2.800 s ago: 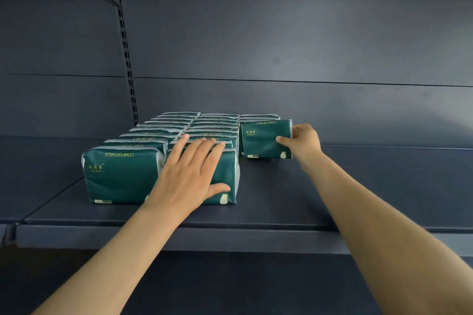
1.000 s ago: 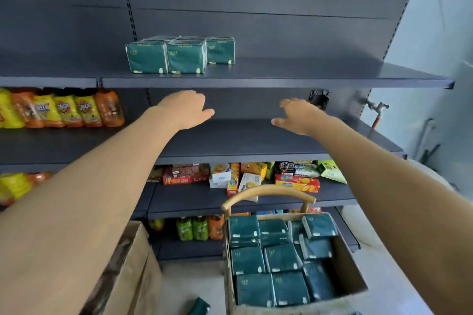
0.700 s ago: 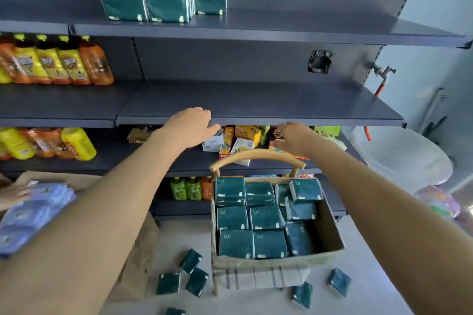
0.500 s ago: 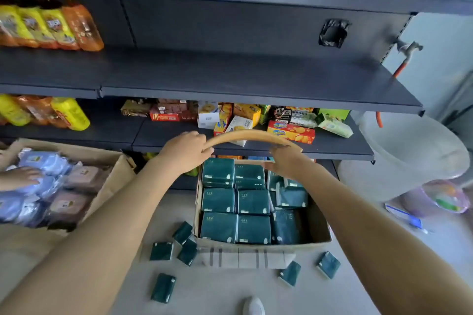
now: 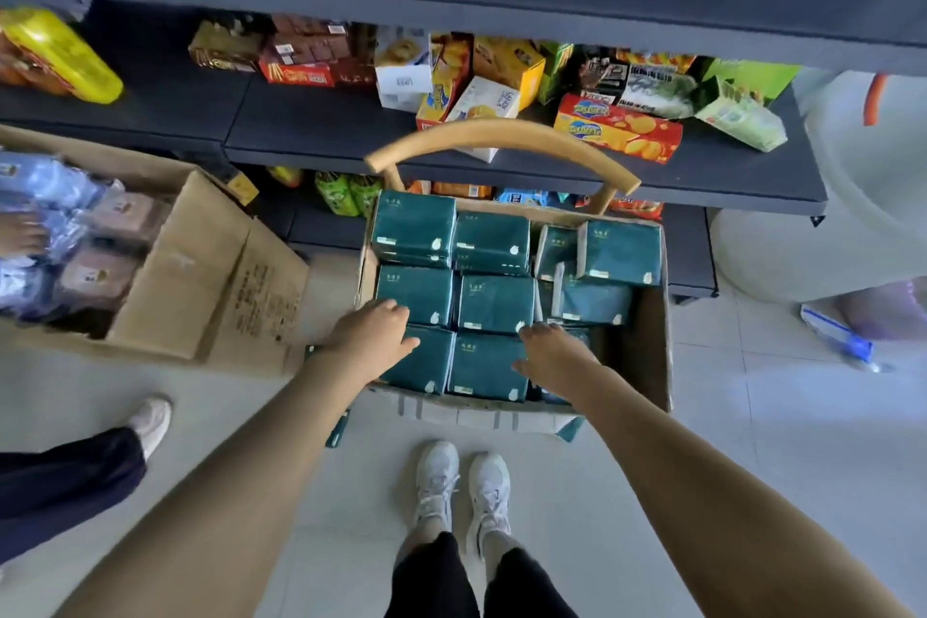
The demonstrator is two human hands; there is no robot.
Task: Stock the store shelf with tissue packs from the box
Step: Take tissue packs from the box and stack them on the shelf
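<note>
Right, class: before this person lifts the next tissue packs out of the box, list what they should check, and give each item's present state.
1. Stock in the box: ok, many green tissue packs fill it.
2. Left hand on a pack: ok, it rests on the near-left pack.
3. Right hand on a pack: ok, it touches the near-middle pack.
4. Grip closed round a pack: not ok, fingers lie on top and none is visibly curled round.
5. Lift path: ok, the curved wooden bar stands at the far end, away from both hands.
6. Room on the target shelf: cannot tell, it is out of view.
</note>
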